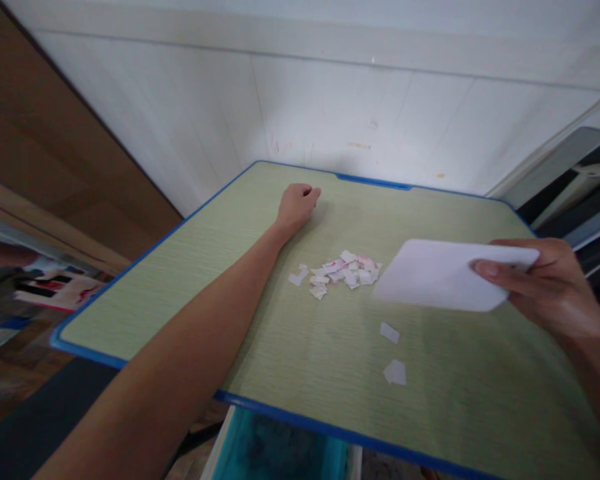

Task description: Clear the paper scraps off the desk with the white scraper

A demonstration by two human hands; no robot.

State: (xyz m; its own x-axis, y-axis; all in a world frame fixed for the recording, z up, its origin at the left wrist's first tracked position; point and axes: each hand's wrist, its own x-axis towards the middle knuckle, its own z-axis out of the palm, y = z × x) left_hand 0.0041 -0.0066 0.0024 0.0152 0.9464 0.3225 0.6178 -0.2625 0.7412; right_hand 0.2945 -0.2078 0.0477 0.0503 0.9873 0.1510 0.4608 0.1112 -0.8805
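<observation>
Right hand (555, 283) grips white card (435, 277) beside loose scraps (350, 275)

Counter (175, 283): pale green, blue edging. Below its near edge sits a teal container (280, 447). Left forearm (215, 313) extends over the surface; the left hand (299, 203) is curled, fingers folded in, nothing seen in it. White card: pinched at one end between thumb and fingers of the right hand, its free end close by the scraps; contact cannot be confirmed. Scraps: mostly one overlapping heap between forearm and card. Two single pieces (395, 373) lie apart, closer to the near edge.

Risks: a brisk swing of the card could scatter the heap, the pieces appearing light and unweighted. A shift of the left forearm could drag scraps along. The single pieces seem likeliest to go over the near edge if brushed.
</observation>
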